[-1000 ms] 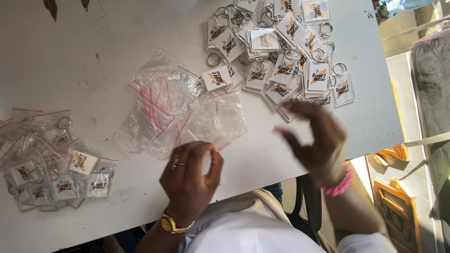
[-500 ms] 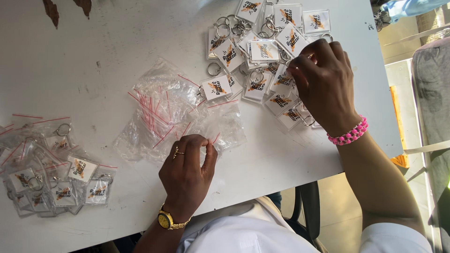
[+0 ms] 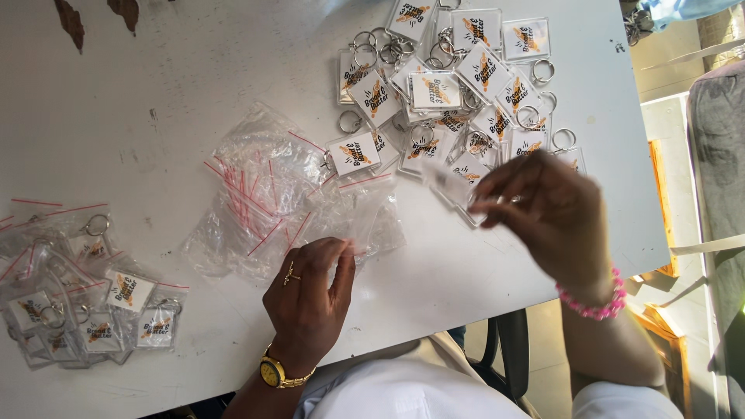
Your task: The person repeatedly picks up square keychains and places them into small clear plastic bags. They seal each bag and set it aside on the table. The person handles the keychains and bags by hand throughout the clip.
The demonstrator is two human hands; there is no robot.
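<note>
Fingers (image 3: 497,203) of right hand (image 3: 551,221) pinched together on clear keychain (image 3: 450,186), lifted just above desk (image 3: 116,116), picture blurred there. Fingers (image 3: 341,260) of left hand (image 3: 310,299) pressed together on edge of small clear bag (image 3: 361,217), at near side of loose bag pile (image 3: 264,194). Heap of unpacked keychains (image 3: 450,85) beyond right hand. Packed keychains in bags (image 3: 77,299) lie well apart, far left.
</note>
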